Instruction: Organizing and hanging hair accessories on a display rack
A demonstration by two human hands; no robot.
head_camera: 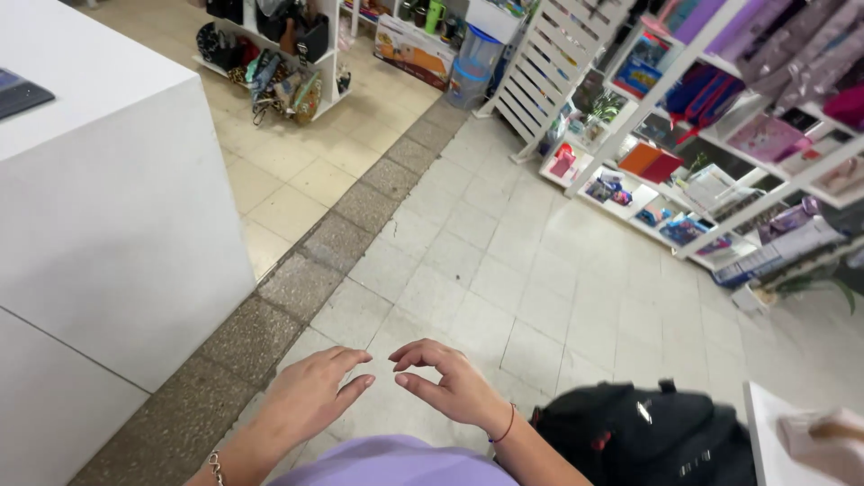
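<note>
Left hand (310,391) loosely open, right hand (450,382) half-curled, both empty

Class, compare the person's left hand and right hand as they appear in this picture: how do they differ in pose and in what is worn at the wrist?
The left hand has fingers held fairly straight; the right hand has fingers curled, thumb and forefinger nearly pinching. The left wrist carries a silvery chain bracelet; the right wrist carries a thin red band. Both hands are bare, empty, and raised over the tiled floor.
</note>
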